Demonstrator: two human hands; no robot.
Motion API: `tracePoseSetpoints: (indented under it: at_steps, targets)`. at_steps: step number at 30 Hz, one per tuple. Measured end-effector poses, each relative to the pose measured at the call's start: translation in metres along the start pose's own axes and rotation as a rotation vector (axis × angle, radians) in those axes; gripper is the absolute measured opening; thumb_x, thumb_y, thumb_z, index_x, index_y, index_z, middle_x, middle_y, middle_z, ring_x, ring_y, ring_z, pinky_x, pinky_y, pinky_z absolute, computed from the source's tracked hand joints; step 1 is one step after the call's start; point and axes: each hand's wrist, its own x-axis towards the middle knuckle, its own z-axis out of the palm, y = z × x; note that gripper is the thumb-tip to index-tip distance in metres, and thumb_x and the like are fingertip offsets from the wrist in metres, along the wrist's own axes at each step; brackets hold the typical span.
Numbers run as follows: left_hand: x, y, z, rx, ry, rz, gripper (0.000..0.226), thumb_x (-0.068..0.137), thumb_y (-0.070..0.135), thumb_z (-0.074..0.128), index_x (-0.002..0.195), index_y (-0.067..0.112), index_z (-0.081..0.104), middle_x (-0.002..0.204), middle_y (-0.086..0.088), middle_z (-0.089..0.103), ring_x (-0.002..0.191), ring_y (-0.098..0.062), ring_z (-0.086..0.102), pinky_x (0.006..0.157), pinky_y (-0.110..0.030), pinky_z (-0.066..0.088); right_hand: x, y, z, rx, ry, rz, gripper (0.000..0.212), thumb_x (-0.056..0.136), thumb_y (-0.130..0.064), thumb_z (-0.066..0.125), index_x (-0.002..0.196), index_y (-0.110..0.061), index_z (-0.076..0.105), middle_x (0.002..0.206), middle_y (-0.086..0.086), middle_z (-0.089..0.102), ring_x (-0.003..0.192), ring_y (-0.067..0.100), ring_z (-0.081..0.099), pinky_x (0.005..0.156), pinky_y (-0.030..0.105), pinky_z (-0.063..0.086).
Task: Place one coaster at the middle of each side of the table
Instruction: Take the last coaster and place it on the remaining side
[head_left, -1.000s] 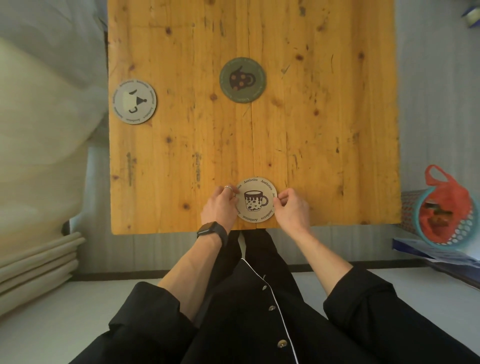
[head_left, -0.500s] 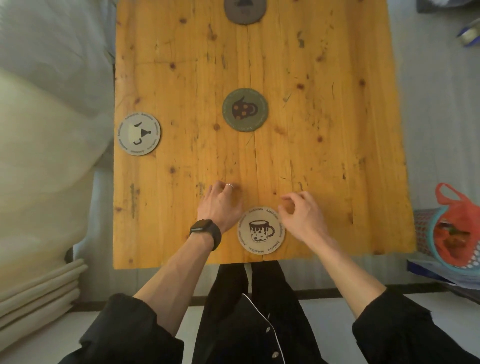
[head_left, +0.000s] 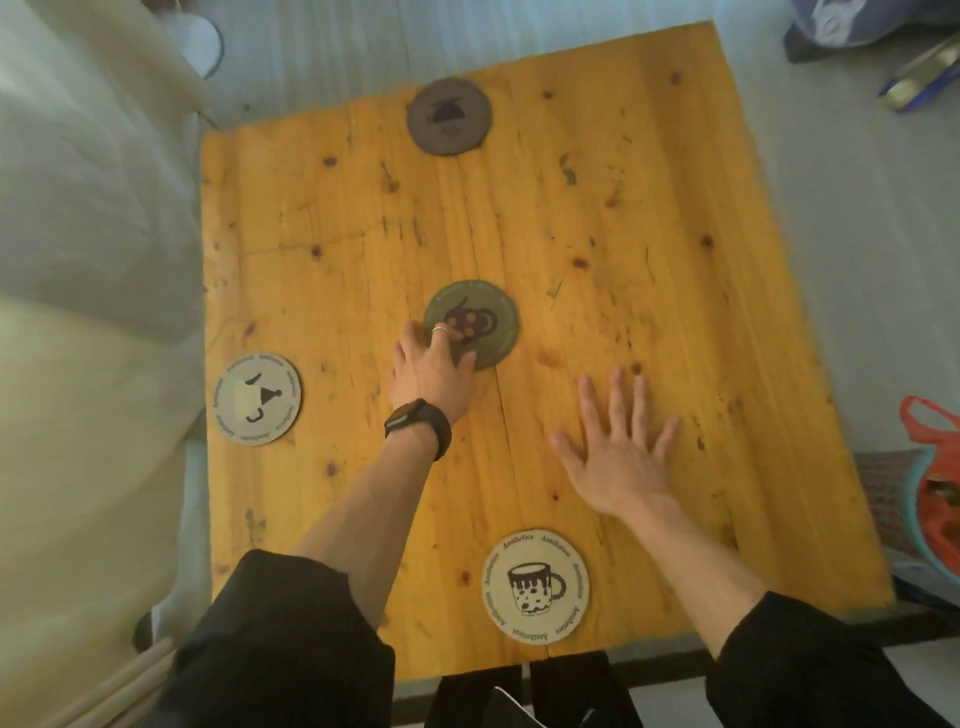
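Several round coasters lie on the square wooden table (head_left: 649, 260). A beige coaster with a mug drawing (head_left: 536, 585) sits at the middle of the near edge. A beige coaster with a face-like drawing (head_left: 256, 398) lies by the left edge. A dark brown coaster (head_left: 449, 116) rests at the far edge. A green coaster with a spotted mug (head_left: 480, 317) lies in the table's centre. My left hand (head_left: 428, 364) reaches onto the green coaster, fingertips touching its left part. My right hand (head_left: 618, 447) hovers flat over bare wood right of centre, fingers spread, holding nothing.
A pale cushion or bedding (head_left: 78, 312) fills the left side, touching the table's left edge. A mesh basket with a red bag (head_left: 935, 493) stands at the right. Small items (head_left: 919, 78) lie on the floor at the far right.
Both hands left the beige mug coaster at the near edge and moved forward. My left hand now touches the green centre coaster; my right hand has spread open.
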Motion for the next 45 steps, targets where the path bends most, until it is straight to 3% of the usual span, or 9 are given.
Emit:
tracePoseSetpoints:
  at_steps: [11, 16, 19, 22, 25, 31, 35, 39, 45]
  targets:
    - [0.02, 0.025, -0.011, -0.132, -0.05, -0.112, 0.057, 0.086, 0.016, 0.068, 0.136, 0.02, 0.042, 0.137, -0.014, 0.034, 0.126, -0.034, 0.035, 0.1, -0.042, 0.043, -0.001, -0.003, -0.006, 0.001, -0.059, 0.025, 0.08, 0.086, -0.08, -0.005, 0.14, -0.037, -0.044, 0.145, 0.0, -0.058, 0.135, 0.029, -0.052, 0.11, 0.072, -0.017]
    - [0.025, 0.012, -0.022, -0.45, -0.167, -0.226, 0.049, 0.094, 0.014, 0.051, 0.139, 0.029, 0.04, 0.107, -0.009, 0.068, 0.081, -0.019, 0.063, 0.058, -0.027, 0.047, -0.002, -0.003, -0.011, -0.008, -0.115, 0.023, 0.078, 0.088, -0.078, -0.002, 0.138, -0.038, -0.046, 0.142, 0.001, -0.06, 0.134, 0.031, -0.051, 0.11, 0.07, -0.019]
    - [0.007, 0.01, -0.03, -0.465, -0.293, -0.27, 0.047, 0.088, 0.014, 0.051, 0.133, 0.027, 0.05, 0.1, -0.009, 0.07, 0.078, -0.021, 0.065, 0.06, -0.031, 0.053, -0.004, -0.006, -0.026, 0.014, -0.189, 0.014, 0.082, 0.095, -0.071, 0.017, 0.144, -0.037, -0.039, 0.146, 0.002, -0.056, 0.136, 0.031, -0.048, 0.113, 0.069, -0.014]
    - [-0.027, 0.018, -0.038, -0.794, -0.355, -0.365, 0.04, 0.088, 0.005, 0.055, 0.125, 0.02, 0.057, 0.086, -0.01, 0.071, 0.075, -0.022, 0.066, 0.076, -0.04, 0.06, -0.017, -0.006, -0.053, 0.227, -0.255, 0.045, 0.078, 0.099, -0.062, 0.031, 0.158, -0.033, -0.011, 0.16, -0.001, -0.035, 0.149, 0.027, -0.028, 0.12, 0.06, 0.0]
    - [-0.071, 0.026, -0.046, -1.054, -0.401, -0.424, 0.033, 0.093, -0.001, 0.056, 0.119, 0.019, 0.057, 0.079, -0.012, 0.069, 0.07, -0.02, 0.066, 0.072, -0.032, 0.057, -0.046, -0.003, -0.071, 0.592, -0.305, 0.129, 0.072, 0.1, -0.06, 0.036, 0.158, -0.02, 0.024, 0.169, 0.004, 0.007, 0.154, 0.026, 0.013, 0.123, 0.048, 0.018]
    - [-0.171, 0.035, -0.041, -1.275, -0.515, -0.465, 0.03, 0.095, -0.004, 0.052, 0.114, 0.018, 0.058, 0.086, -0.015, 0.069, 0.075, -0.025, 0.064, 0.077, -0.036, 0.055, -0.15, 0.009, -0.049, 1.386, -0.285, 0.348, 0.064, 0.093, -0.064, 0.048, 0.144, -0.026, 0.043, 0.137, 0.005, 0.059, 0.116, 0.02, 0.062, 0.098, 0.043, 0.05]
    - [-0.222, 0.041, -0.023, -1.261, -0.653, -0.45, 0.032, 0.093, -0.009, 0.051, 0.111, 0.018, 0.057, 0.088, -0.017, 0.07, 0.073, -0.025, 0.067, 0.078, -0.036, 0.054, -0.207, 0.015, -0.016, 1.698, -0.001, 0.475, 0.035, 0.097, -0.033, 0.062, 0.128, -0.019, 0.057, 0.114, 0.006, 0.073, 0.091, 0.018, 0.073, 0.075, 0.033, 0.057]
    - [-0.244, 0.04, -0.001, -1.064, -0.806, -0.437, 0.033, 0.091, -0.01, 0.051, 0.112, 0.015, 0.052, 0.096, -0.016, 0.07, 0.079, -0.027, 0.071, 0.071, -0.036, 0.056, -0.241, 0.031, 0.003, 1.577, 0.211, 0.57, 0.03, 0.098, -0.016, 0.061, 0.127, -0.023, 0.055, 0.089, 0.005, 0.071, 0.07, 0.011, 0.067, 0.064, 0.025, 0.055]
    - [-0.241, 0.077, 0.013, -0.803, -0.917, -0.318, 0.028, 0.092, 0.015, 0.064, 0.119, 0.013, 0.058, 0.107, -0.009, 0.067, 0.098, -0.025, 0.065, 0.082, -0.038, 0.053, -0.268, 0.079, 0.008, 1.482, 0.223, 0.553, 0.028, 0.1, -0.018, 0.058, 0.127, -0.026, 0.055, 0.086, 0.003, 0.066, 0.075, 0.012, 0.063, 0.079, 0.034, 0.056]
